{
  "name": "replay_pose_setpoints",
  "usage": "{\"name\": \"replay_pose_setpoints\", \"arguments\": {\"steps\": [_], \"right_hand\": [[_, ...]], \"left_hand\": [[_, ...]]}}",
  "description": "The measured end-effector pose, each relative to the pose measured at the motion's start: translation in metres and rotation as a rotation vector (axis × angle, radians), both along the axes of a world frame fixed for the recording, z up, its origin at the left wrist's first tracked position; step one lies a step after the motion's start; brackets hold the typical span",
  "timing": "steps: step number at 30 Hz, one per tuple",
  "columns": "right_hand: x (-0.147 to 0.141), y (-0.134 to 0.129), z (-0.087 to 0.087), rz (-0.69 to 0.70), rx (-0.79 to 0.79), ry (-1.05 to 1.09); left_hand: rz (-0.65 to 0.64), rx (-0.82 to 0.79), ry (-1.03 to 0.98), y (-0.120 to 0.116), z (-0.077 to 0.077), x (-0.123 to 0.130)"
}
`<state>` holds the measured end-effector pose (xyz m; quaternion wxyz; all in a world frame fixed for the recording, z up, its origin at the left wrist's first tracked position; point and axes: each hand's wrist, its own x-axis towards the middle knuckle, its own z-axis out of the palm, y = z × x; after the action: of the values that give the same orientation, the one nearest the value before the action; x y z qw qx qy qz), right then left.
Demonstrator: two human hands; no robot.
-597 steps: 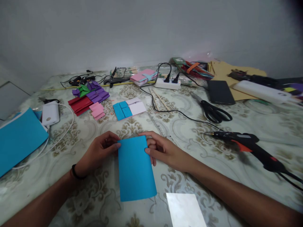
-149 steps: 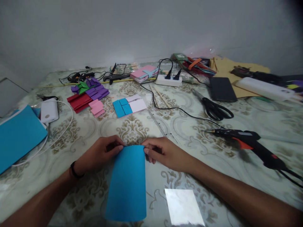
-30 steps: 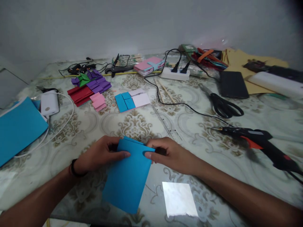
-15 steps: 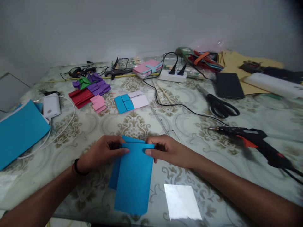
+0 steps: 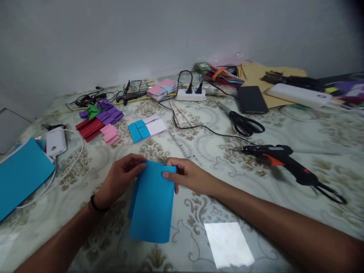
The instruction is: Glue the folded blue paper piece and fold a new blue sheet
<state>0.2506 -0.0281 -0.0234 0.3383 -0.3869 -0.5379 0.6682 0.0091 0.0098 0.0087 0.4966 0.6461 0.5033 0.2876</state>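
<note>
- Tabletop [image 5: 159, 151]: pale, with a grey-brown floral pattern; carries all items listed below.
- Blue paper stack [image 5: 22, 174]: flat at the far left; its right corner is near a white rectangular device [image 5: 56, 141] with a white cable.
- Folded bright-blue paper [image 5: 153, 204]: at the near middle, between both hands; a second layer shows behind its left side.
- Left hand [image 5: 121, 176]: narrow pinch on the upper left corner of the folded paper, thumb on the front face; black band at the wrist.
- Right hand [image 5: 190, 176]: pinches the upper right corner, thumb on the front face, other fingers partly hidden behind.
- Black glue gun [image 5: 278, 155] with orange trigger: lies on its side, right of the right hand, nozzle pointing left.
- Bright white patch [image 5: 229, 244]: right of the folded paper; paper or reflected light, cannot tell.
- Black-handled scissors [image 5: 241, 121]: beyond the glue gun, just beside a flat black rectangular object [image 5: 252, 99].
- White power strip [image 5: 191, 95]: towards the back, two black plugs inserted.
- Blue-and-white folded card [image 5: 146, 129]: beyond the hands, right of small pink folded papers [image 5: 109, 134].
</note>
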Motion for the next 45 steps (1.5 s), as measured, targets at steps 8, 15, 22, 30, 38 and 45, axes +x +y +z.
{"name": "replay_pose_setpoints", "arguments": {"steps": [8, 15, 22, 30, 38, 45], "right_hand": [[0.003, 0.0, -0.002, -0.018, 0.047, -0.029], [0.003, -0.002, -0.002, -0.112, 0.086, -0.195], [0.002, -0.004, -0.002, -0.132, 0.118, -0.256], [0.003, -0.004, -0.005, -0.156, 0.119, -0.25], [0.002, -0.002, -0.004, -0.178, 0.097, -0.193], [0.002, -0.002, -0.004, -0.176, 0.078, -0.166]], "left_hand": [[-0.106, -0.018, 0.001, -0.003, -0.01, -0.013], [-0.175, -0.091, -0.06, -0.006, -0.014, -0.011], [-0.198, -0.095, -0.098, -0.006, -0.019, -0.012], [-0.105, -0.007, -0.09, -0.007, -0.015, -0.01], [-0.137, 0.047, -0.089, -0.007, -0.01, -0.01], [-0.154, 0.04, -0.208, -0.007, -0.014, -0.011]]}}
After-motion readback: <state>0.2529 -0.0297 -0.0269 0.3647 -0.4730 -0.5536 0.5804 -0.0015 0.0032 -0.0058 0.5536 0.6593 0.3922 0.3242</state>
